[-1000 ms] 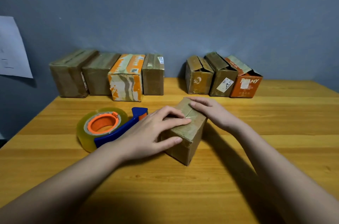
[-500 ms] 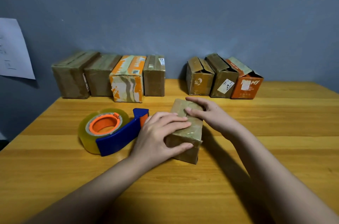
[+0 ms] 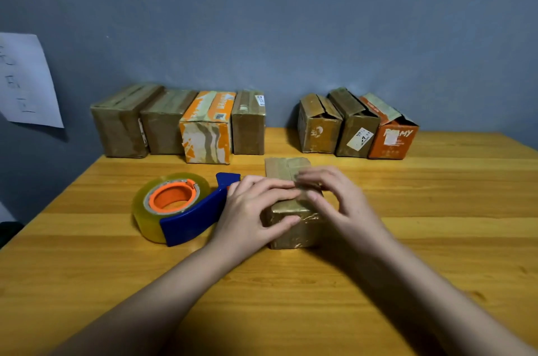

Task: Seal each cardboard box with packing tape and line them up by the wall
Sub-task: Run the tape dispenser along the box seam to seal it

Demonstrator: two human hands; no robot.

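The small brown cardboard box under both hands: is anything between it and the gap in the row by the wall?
Nothing visible. The small brown cardboard box has bare wooden table ahead up to the gap.

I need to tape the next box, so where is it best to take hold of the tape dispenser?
Grip the blue handle of the tape dispenser from above, near its front end. It lies flat on the table beside the left hand; the roll is wide and the far tip seems toothed.
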